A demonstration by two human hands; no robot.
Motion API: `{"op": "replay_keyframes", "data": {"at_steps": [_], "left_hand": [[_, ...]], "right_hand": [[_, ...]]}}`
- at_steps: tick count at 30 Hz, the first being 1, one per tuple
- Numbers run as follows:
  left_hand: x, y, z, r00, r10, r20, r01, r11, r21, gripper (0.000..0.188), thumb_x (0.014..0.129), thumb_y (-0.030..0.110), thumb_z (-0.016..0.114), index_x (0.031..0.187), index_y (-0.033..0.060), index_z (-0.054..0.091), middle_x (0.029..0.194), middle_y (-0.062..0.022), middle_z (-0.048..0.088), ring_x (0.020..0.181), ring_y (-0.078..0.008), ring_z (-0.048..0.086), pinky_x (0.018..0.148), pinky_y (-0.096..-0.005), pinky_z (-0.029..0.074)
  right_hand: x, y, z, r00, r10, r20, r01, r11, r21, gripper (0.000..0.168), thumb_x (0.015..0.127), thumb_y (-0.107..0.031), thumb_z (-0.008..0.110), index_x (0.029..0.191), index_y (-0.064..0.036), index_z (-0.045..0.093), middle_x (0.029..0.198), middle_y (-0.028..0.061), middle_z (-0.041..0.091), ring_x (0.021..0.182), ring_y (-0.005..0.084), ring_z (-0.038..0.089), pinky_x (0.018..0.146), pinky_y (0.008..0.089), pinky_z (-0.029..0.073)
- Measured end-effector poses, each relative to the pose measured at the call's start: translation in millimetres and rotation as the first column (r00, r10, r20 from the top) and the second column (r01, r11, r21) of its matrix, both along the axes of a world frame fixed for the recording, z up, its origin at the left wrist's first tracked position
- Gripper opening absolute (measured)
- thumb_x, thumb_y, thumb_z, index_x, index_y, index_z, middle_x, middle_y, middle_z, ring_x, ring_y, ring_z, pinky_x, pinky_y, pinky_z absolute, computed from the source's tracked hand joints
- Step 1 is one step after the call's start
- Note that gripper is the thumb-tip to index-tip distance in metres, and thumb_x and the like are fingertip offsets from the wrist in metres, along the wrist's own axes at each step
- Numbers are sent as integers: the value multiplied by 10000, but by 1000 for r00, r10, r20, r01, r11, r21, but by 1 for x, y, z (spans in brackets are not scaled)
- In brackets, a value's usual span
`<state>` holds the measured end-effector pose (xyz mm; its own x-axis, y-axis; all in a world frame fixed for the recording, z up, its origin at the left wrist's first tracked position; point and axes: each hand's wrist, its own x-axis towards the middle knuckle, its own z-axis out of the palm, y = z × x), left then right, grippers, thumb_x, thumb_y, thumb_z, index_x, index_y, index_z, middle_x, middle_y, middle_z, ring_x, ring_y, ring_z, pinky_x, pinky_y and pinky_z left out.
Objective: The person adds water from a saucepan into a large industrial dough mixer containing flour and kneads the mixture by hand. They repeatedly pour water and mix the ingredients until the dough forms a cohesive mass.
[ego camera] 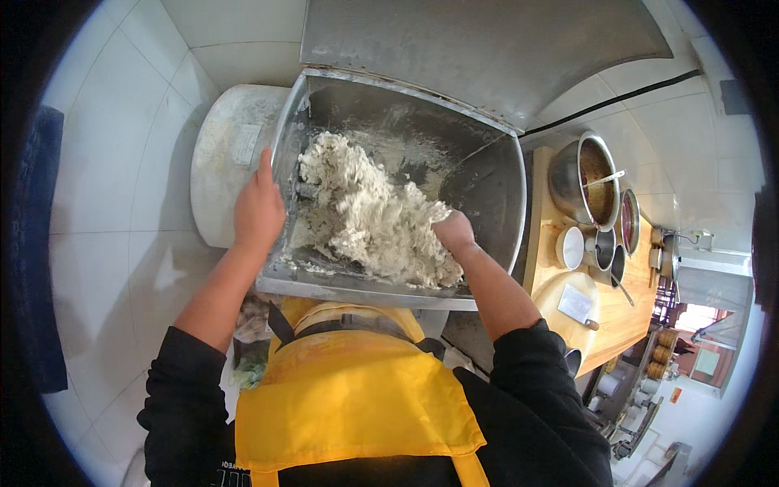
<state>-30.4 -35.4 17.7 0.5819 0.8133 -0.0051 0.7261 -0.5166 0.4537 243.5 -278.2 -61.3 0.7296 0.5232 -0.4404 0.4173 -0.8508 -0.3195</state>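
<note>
A large metal mixing trough (520, 182) stands before me, holding a shaggy mass of floury dough (365, 207). My right hand (454, 232) is pressed into the dough's right side, its fingers closed and partly hidden by it. Flour and scraps cling to the trough's walls and floor. On the trough's left rim rests my left hand (260, 210), with one finger pointing along the edge and the others not clearly wrapped round it. The dough looks blurred in the middle.
Behind the trough rises its metal lid (475, 49). A pale rounded container (219, 164) adjoins it at left. On the right, a wooden worktop (633, 310) bears a steel bowl (563, 176), a white bowl (571, 248), pots and a cleaver (574, 304) on a round board.
</note>
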Motion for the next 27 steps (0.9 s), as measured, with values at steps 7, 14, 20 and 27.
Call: {"op": "replay_keyframes", "data": {"at_steps": [7,14,20,27], "left_hand": [[-5,3,-14,999,-20,40,18,998,56,669,870,32,524,1462,75,215,1093,-213,584,877,-388,598,738,-460,493],[-5,2,-15,997,-28,66,22,996,85,691,864,44,527,1472,117,208,1106,-195,586,886,-391,596,734,-474,491],[-4,2,-14,999,-5,40,1,995,101,692,851,50,535,1467,113,227,1107,-189,589,899,-384,596,736,-471,493],[-5,2,-11,999,-21,33,17,994,107,676,841,43,536,1455,91,256,1100,-191,598,894,-389,597,752,-465,493]], "right_hand": [[26,-6,22,809,-79,-582,279,923,264,502,821,-190,666,1284,-41,542,868,86,654,691,156,595,600,353,463],[13,-2,54,937,271,219,-300,947,111,342,836,-257,623,1139,-102,659,892,201,670,889,357,619,778,419,491],[9,-4,44,899,275,341,-319,945,79,251,792,-282,646,959,-107,712,890,144,681,883,327,617,787,407,489],[-11,15,-42,875,445,190,-467,879,94,355,848,-248,603,1190,-155,582,1231,150,560,1054,294,587,911,418,437]]}}
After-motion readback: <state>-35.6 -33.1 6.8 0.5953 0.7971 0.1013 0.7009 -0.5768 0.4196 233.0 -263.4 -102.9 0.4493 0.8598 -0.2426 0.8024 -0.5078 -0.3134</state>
